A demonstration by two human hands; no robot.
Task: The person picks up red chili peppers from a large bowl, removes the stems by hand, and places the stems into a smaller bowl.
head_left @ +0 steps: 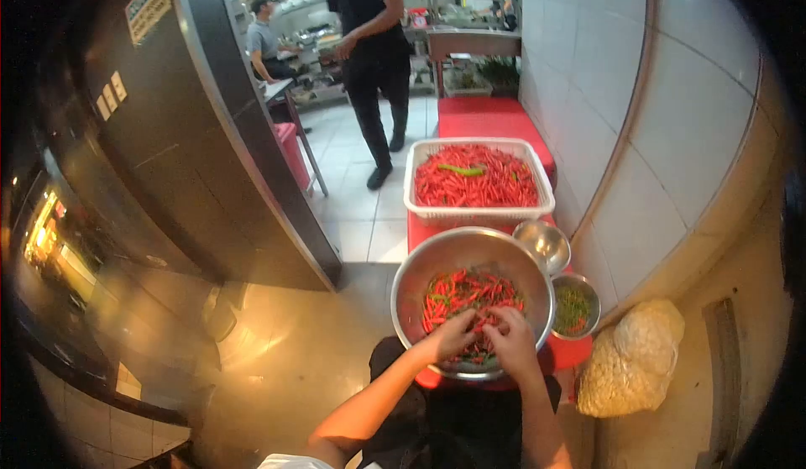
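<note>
Both hands work inside a large steel bowl (411, 272) that holds red chili peppers (474, 288) with some green among them. My left hand (452, 337) has its fingers curled inward over the peppers. Close beside it, my right hand (512, 340) is pinched, its fingertips almost meeting the left ones. A bit of red chili pepper shows between the fingertips; the fingers partly hide it. Right of the large bowl, a small steel bowl (593, 324) holds green stems (573, 308) and a few reddish pieces. Behind that sits another small steel bowl (544, 246).
A white plastic basket (478, 214) heaped with red chilies (478, 185) and one long green pepper (462, 169) stands on a red bench (483, 116). A tied plastic bag (634, 360) lies at right by the tiled wall (688, 125). One person (374, 45) walks beyond the doorway; another (264, 41) is behind.
</note>
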